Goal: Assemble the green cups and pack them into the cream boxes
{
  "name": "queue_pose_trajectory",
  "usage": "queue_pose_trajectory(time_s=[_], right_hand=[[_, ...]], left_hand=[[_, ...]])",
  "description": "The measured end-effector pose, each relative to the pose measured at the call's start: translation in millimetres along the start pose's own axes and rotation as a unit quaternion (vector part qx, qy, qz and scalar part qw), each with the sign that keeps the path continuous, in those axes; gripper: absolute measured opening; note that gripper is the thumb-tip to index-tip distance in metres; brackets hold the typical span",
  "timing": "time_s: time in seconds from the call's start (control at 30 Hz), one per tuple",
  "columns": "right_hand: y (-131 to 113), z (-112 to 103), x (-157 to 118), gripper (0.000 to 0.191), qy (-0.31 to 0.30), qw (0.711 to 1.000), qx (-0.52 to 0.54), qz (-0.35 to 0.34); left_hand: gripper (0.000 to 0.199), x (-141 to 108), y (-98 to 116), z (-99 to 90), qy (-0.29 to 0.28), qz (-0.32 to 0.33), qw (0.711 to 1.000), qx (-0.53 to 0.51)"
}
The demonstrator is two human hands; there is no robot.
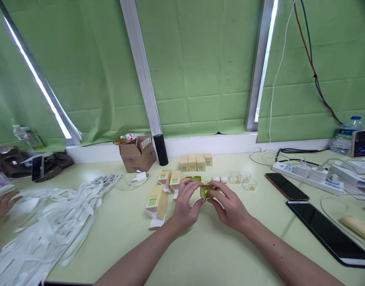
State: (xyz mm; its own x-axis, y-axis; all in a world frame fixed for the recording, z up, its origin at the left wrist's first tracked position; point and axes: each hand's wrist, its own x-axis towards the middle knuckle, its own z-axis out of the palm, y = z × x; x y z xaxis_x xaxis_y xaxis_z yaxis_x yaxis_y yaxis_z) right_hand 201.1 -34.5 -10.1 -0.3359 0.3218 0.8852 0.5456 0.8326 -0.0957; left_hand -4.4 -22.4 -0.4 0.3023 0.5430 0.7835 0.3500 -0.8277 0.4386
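at a pale table beneath green-blinded windows, a person's two bare hands meet over a small olive-green case point(205, 193), held at the middle of the workspace, just in front of a scatter of packaging. the case is squarish with rounded corners, its rim framing a slightly paler, hollow-looking face; finer detail is too small to make out.

the left hand point(185, 203) has its thumb and fingertips clamped on the case's left side, fingers bent close together. the right hand point(234, 206) grips the opposite side, its thumb low by the near edge and a fingertip reaching over the face.

just beyond the hands lie more olive-green pieces point(197, 178), with small white pieces point(223, 179) and three clear cups point(249, 184) with yellow centers to their right. to the left, kraft-colored cartons point(157, 200) with green square labels lie with white flaps open; farther back, four closed kraft boxes point(192, 163) stand side by side.

at far left, a co-worker's hand point(4, 204) rests by a heap of white straps point(63, 218); at right, a dark-screened tablet point(328, 230) lies near a white power strip point(307, 177).
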Motion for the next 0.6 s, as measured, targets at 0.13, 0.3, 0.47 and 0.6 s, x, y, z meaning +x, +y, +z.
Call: queue_pose_trajectory(time_s=[0.13, 0.3, 0.47, 0.6], right_hand=[[-0.4, -0.1, 0.7, 0.029, -0.002, 1.000, 0.001, 0.001], [0.5, 0.5, 0.5, 0.031, 0.003, 1.000, 0.004, -0.007], [0.1, 0.2, -0.1, 0.032, -0.004, 1.000, 0.012, -0.003], [-0.7, 0.6, 1.0, 0.034, 0.001, 1.000, 0.014, -0.009]], left_hand=[[0.040, 0.4, 0.6, 0.0, 0.000, -0.002, 1.000, -0.003], [0.038, 0.6, 1.0, -0.2, 0.003, -0.005, 1.000, -0.004], [0.037, 0.6, 1.2, -0.1, 0.003, -0.006, 1.000, -0.001], [0.036, 0.5, 1.9, 0.1, 0.009, -0.003, 1.000, 0.002]])
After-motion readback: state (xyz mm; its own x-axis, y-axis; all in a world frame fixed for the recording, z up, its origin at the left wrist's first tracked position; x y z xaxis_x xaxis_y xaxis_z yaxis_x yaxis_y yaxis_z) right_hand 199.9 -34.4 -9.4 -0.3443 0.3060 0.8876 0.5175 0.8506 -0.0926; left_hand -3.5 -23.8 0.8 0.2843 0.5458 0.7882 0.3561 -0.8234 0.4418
